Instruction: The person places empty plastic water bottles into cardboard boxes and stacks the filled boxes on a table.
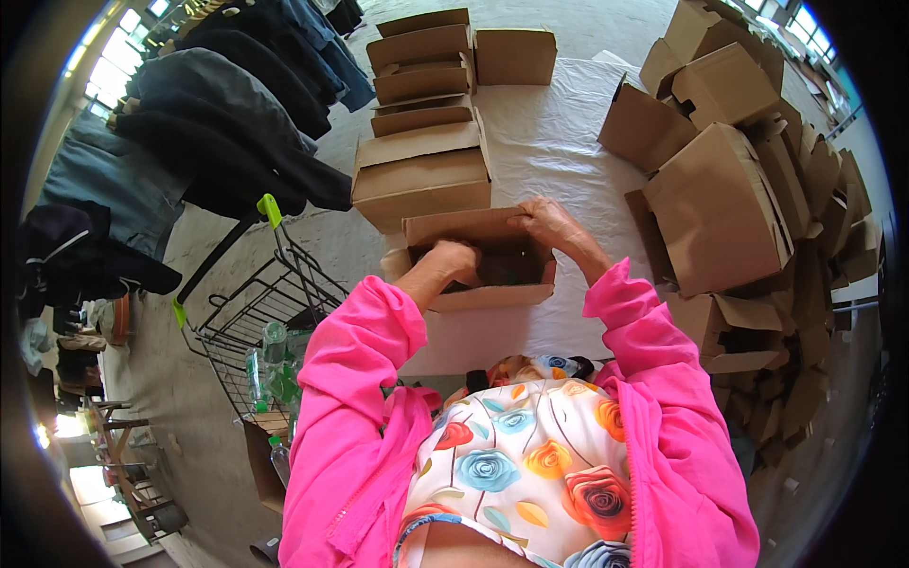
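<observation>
An opened cardboard box (492,299) stands on the white cloth-covered table (540,142) in front of me. My left hand (454,259) reaches down into it at the left side. Its fingers are hidden in the shaded inside, so what they touch or hold does not show. My right hand (551,225) pinches the upper edge of the box's raised far flap near the right corner. The inside of the box is dark, with contents too dim to make out. Just beyond it stands a closed-topped cardboard box (421,180).
More cardboard boxes (421,80) line the table's far end. A tall heap of boxes (720,208) rises at the right. On my left stands a black wire shopping cart (275,298) with green-tinted plastic bottles (275,374) beside it. Dark clothes (218,123) hang at the far left.
</observation>
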Demonstrator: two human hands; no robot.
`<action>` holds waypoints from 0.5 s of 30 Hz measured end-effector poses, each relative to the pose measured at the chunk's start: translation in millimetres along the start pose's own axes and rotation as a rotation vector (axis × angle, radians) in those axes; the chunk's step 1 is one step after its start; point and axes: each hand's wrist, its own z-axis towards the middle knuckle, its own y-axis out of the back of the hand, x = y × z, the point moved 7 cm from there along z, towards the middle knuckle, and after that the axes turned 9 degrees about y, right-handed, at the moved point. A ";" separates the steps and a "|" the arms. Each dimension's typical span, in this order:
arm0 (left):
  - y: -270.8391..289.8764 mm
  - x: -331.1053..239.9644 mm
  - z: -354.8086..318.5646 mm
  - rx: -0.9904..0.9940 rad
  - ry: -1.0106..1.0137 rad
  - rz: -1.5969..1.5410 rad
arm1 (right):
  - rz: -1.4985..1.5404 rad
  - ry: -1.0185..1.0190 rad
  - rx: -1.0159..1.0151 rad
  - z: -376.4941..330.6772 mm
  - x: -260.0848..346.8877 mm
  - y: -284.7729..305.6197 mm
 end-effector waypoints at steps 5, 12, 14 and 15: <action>-10.8 -35.8 17.0 -0.219 -0.173 -0.094 | 0.036 -0.053 -0.088 -17.1 -21.9 10.1; -26.7 -23.7 3.8 -0.373 -0.355 -0.459 | 0.084 -0.189 -0.022 -28.5 -21.3 9.2; 4.3 -11.3 -25.6 -0.492 -0.441 -0.714 | 0.137 -0.165 -0.069 -31.2 -19.5 10.7; 29.6 -0.9 -56.6 -0.761 -0.385 -0.763 | 0.165 -0.157 -0.098 -32.4 -20.8 12.4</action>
